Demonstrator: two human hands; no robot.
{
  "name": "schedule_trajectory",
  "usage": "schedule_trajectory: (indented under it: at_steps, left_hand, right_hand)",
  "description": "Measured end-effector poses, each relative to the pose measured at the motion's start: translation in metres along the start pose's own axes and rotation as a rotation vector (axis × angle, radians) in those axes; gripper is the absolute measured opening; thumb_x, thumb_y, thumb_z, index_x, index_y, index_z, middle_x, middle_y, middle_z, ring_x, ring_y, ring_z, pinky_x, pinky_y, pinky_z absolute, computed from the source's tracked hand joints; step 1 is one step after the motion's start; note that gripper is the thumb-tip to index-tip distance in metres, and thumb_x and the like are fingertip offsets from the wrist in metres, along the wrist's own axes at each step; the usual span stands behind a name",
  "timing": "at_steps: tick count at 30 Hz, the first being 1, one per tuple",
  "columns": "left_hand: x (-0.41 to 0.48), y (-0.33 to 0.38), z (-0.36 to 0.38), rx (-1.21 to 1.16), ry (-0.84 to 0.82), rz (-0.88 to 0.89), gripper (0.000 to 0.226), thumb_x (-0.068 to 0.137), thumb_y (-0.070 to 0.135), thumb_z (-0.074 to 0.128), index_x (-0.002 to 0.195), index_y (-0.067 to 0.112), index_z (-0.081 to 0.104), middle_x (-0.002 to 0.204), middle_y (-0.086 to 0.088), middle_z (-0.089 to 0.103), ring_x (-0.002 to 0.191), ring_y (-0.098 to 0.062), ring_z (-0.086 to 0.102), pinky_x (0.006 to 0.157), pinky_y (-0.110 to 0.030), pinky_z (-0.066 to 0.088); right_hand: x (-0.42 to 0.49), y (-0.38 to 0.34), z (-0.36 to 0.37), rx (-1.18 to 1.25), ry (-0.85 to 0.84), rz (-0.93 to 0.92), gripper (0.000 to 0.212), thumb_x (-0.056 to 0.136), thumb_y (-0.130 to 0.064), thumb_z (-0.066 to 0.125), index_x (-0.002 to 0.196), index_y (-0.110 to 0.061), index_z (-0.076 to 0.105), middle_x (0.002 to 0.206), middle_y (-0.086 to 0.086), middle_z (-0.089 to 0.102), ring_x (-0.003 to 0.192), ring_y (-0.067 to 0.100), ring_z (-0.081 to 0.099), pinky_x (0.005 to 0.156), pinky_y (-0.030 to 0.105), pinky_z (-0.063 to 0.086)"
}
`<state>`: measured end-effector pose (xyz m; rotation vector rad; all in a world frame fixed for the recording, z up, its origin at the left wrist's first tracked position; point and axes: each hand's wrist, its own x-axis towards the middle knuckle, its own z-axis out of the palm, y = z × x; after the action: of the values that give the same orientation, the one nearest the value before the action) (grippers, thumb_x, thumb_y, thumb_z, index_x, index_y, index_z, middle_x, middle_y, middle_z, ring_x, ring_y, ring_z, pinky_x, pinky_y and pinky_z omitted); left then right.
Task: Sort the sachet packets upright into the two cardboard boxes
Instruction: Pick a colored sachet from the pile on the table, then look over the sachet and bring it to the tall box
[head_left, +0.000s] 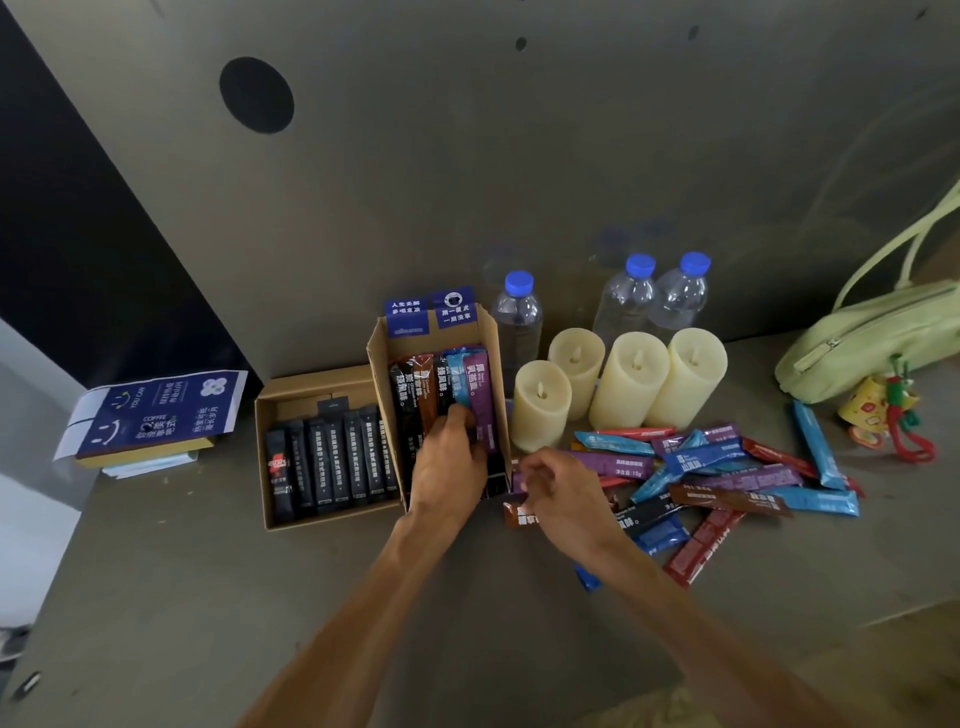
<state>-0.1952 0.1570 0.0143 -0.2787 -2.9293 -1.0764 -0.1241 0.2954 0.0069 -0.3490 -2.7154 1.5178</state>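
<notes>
Sachet packets (727, 467) loose on bench (208, 597) at 3 o'clock of taller box (382, 364), left hand (449, 462) grip clamped on standing packets (441, 384), right hand (561, 493) grip pinching purple packet (618, 464), black sachets (332, 457) in low box (270, 400) at 9 o'clock.

Two cardboard boxes (324, 387), four candles (540, 405), three water bottles (517, 317), one green bag (872, 338).

On the tabletop (208, 597) two cardboard boxes (332, 395) stand side by side, sachets upright in each; loose sachets (727, 483) lie to their right, candles (631, 384) behind those, water bottles (519, 322) behind the candles, a handbag (872, 338) far right
</notes>
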Motion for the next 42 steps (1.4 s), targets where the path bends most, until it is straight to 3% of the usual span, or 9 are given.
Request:
schedule_trajectory:
  at_steps: [5, 9, 18, 23, 28, 32, 36, 40, 42]
  left_hand:
    - [-0.033, 0.009, -0.009, -0.036, 0.053, 0.032, 0.022, 0.09, 0.014, 0.063, 0.106, 0.023, 0.051, 0.1, 0.005, 0.061, 0.083, -0.01, 0.063, 0.069, -0.03, 0.056]
    - [-0.068, 0.025, 0.002, -0.077, 0.012, 0.084, 0.017, 0.09, 0.017, 0.065, 0.102, 0.024, 0.055, 0.09, 0.011, 0.057, 0.072, 0.0, 0.055, 0.058, -0.01, 0.037]
    - [-0.101, 0.052, 0.069, 0.094, -0.348, 0.136, 0.014, 0.09, 0.038, 0.063, 0.097, 0.03, 0.054, 0.103, 0.013, 0.057, 0.088, -0.012, 0.062, 0.077, -0.039, 0.055]
    - [-0.104, 0.058, 0.087, 0.188, -0.39, 0.137, 0.024, 0.09, 0.038, 0.065, 0.108, 0.026, 0.055, 0.117, 0.007, 0.052, 0.099, -0.016, 0.061, 0.08, -0.035, 0.052]
    - [-0.102, 0.06, 0.084, 0.228, -0.339, 0.172, 0.023, 0.087, 0.033, 0.069, 0.106, 0.024, 0.059, 0.112, 0.005, 0.054, 0.103, -0.014, 0.056, 0.093, -0.032, 0.046]
    - [-0.099, 0.06, 0.07, -0.012, -0.352, 0.11, 0.015, 0.089, 0.021, 0.067, 0.096, 0.027, 0.056, 0.096, 0.011, 0.061, 0.084, -0.005, 0.059, 0.068, -0.016, 0.042]
    - [-0.09, 0.062, 0.05, -0.185, -0.34, 0.069, 0.016, 0.087, 0.022, 0.071, 0.096, 0.034, 0.063, 0.091, 0.016, 0.065, 0.082, -0.001, 0.062, 0.066, -0.009, 0.042]
    - [-0.078, 0.057, 0.028, -0.482, -0.409, -0.018, 0.02, 0.088, 0.009, 0.069, 0.097, 0.026, 0.067, 0.079, 0.001, 0.074, 0.075, -0.015, 0.072, 0.077, -0.033, 0.059]
    - [-0.075, 0.055, 0.019, -0.567, -0.394, -0.042, 0.015, 0.091, 0.007, 0.067, 0.099, 0.02, 0.066, 0.08, -0.003, 0.074, 0.072, -0.016, 0.073, 0.072, -0.031, 0.059]
  right_hand:
    - [-0.031, 0.017, -0.031, 0.027, 0.0, 0.054, 0.014, 0.1, -0.012, 0.053, 0.094, -0.017, 0.064, 0.081, -0.007, 0.066, 0.067, 0.004, 0.066, 0.061, 0.014, 0.05]
    - [-0.057, 0.046, -0.066, 0.026, 0.086, 0.134, 0.015, 0.098, -0.008, 0.055, 0.09, -0.015, 0.065, 0.081, -0.005, 0.067, 0.06, -0.002, 0.065, 0.056, 0.01, 0.048]
    - [-0.1, 0.102, -0.114, -0.01, 0.217, 0.328, 0.015, 0.097, -0.012, 0.059, 0.092, -0.023, 0.068, 0.084, -0.007, 0.071, 0.057, 0.006, 0.069, 0.057, 0.014, 0.05]
    - [-0.106, 0.107, -0.118, -0.01, 0.214, 0.349, 0.015, 0.098, -0.012, 0.058, 0.091, -0.022, 0.067, 0.086, -0.005, 0.069, 0.057, 0.006, 0.068, 0.053, 0.012, 0.048]
    - [-0.101, 0.103, -0.12, -0.042, 0.183, 0.307, 0.018, 0.098, -0.012, 0.058, 0.092, -0.027, 0.065, 0.089, -0.009, 0.068, 0.069, 0.003, 0.066, 0.055, 0.008, 0.046]
    - [-0.093, 0.1, -0.119, -0.248, 0.154, 0.17, 0.029, 0.093, -0.014, 0.065, 0.117, -0.03, 0.063, 0.114, -0.012, 0.059, 0.09, 0.002, 0.061, 0.068, 0.003, 0.041]
    - [-0.084, 0.096, -0.117, -0.381, -0.075, 0.064, 0.068, 0.085, -0.036, 0.075, 0.145, -0.033, 0.042, 0.144, -0.013, 0.042, 0.126, 0.006, 0.047, 0.099, 0.02, 0.037]
    - [-0.078, 0.086, -0.107, -0.472, -0.027, -0.042, 0.043, 0.086, -0.04, 0.074, 0.123, -0.031, 0.055, 0.118, -0.019, 0.053, 0.093, -0.003, 0.055, 0.075, 0.011, 0.04]
    - [-0.077, 0.081, -0.102, -0.402, 0.026, -0.083, 0.021, 0.09, -0.035, 0.071, 0.107, -0.032, 0.06, 0.097, -0.024, 0.053, 0.079, -0.004, 0.054, 0.063, 0.01, 0.038]
